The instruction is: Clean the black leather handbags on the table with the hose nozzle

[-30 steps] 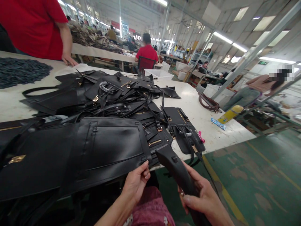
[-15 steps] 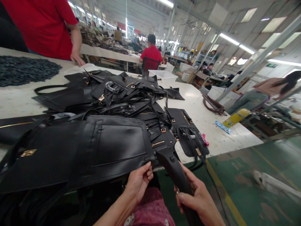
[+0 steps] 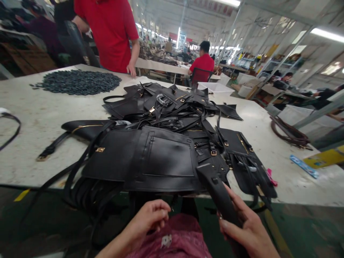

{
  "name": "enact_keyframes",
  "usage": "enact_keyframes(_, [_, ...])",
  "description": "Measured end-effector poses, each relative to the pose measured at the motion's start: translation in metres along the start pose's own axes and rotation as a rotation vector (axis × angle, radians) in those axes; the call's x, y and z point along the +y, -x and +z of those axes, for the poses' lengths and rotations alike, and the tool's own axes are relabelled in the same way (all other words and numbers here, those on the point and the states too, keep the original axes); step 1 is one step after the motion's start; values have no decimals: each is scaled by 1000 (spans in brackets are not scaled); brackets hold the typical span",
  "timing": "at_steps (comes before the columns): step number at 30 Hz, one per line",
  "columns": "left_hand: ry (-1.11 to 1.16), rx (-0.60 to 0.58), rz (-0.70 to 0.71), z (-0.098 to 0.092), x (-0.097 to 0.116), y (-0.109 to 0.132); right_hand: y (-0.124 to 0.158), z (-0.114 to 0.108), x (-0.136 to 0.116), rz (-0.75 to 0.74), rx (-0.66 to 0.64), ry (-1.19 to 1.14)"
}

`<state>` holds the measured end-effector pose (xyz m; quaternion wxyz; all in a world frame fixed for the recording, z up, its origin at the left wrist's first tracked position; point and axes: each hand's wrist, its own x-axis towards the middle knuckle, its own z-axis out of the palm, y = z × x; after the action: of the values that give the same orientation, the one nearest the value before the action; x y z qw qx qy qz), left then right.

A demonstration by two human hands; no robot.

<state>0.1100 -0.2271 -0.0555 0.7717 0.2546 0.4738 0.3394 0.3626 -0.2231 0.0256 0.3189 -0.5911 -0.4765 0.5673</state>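
My right hand [image 3: 245, 229] is wrapped around a long, curved black handheld tool [image 3: 221, 193]; its exact kind I cannot make out. The tool's flat tip overlaps the right end of a black leather bag panel [image 3: 169, 156] with a stitched pocket. This panel lies flat along the table's near edge, joined to a flap with a gold clasp [image 3: 100, 149]. In front of the edge, my left hand [image 3: 152, 218] is loosely closed, apart from the panel, and nothing shows in its fingers. Black straps [image 3: 77, 175] hang over the edge left of it.
Behind the panel lies a heap of black bag parts [image 3: 150, 102] with straps and buckles. A pile of small dark pieces [image 3: 80, 81] sits farther left. A co-worker in red [image 3: 113, 39] stands across the table [image 3: 34, 104]. Right are a blue packet [image 3: 303, 166] and brown straps [image 3: 288, 132].
My left hand has let go of the panel's near edge and drawn back below it. My right hand still holds the tool. The view has turned left, showing more of the table's left side.
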Motion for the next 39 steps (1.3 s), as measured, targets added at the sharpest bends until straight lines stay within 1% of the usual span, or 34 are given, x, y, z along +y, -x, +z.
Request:
enact_keyframes(2, [2, 171, 70, -19, -1, 13, 1, 11, -1, -4, -92, -7])
enact_keyframes(5, [65, 370, 205, -34, 3, 26, -1, 29, -2, 21, -261, -37])
enact_keyframes(7, [144, 443, 272, -39, 8, 31, -5, 39, -4, 40, -365, -62])
enact_keyframes(9, [219, 511, 321, -45, 13, 33, -10, 47, -10, 56, -442, -76])
enact_keyframes(12, [260, 615, 400, -59, 20, 32, -19, 61, -22, 72, -504, -66])
enact_keyframes(14, [239, 657, 415, -69, 24, 29, -26, 72, -28, 59, -554, -46])
enact_keyframes(16, [205, 661, 391, -76, 27, 27, -33, 85, -31, 22, -612, -8])
enact_keyframes(19, [164, 594, 372, -81, 28, 26, -44, 108, -32, -61, -659, 82])
enact_keyframes(22, [193, 491, 386, -83, 28, 27, -51, 129, -33, -148, -660, 117])
enact_keyframes(24, [241, 433, 385, -84, 28, 27, -55, 138, -35, -168, -634, 72])
enact_keyframes(26, [270, 414, 391, -83, 27, 27, -57, 139, -40, -166, -575, -14])
enact_keyframes(27, [268, 418, 402, -83, 27, 27, -58, 136, -42, -159, -540, -57])
enact_keyframes(29, [221, 435, 451, -84, 24, 27, -58, 124, -45, -139, -483, -103])
enact_keyframes(30, [164, 454, 494, -85, 20, 27, -57, 114, -45, -126, -463, -107])
enact_keyframes(31, [77, 498, 553, -87, 16, 27, -54, 104, -46, -113, -443, -102])
enact_keyframes(32, [-48, 571, 634, -89, 12, 27, -51, 94, -45, -100, -420, -95])
enact_keyframes(34, [-421, 752, 847, -91, 3, 28, -42, 73, -42, -87, -348, -79])
enact_keyframes(35, [-652, 820, 961, -91, 1, 28, -38, 64, -39, -82, -303, -66])
enact_keyframes(36, [-884, 857, 1069, -90, 1, 27, -32, 55, -35, -76, -257, -48])
enact_keyframes(37, [-1099, 859, 1154, -87, 3, 26, -27, 48, -31, -70, -216, -25])
enact_keyframes(39, [-1427, 785, 1230, -81, 14, 21, -17, 37, -20, -55, -156, 13])
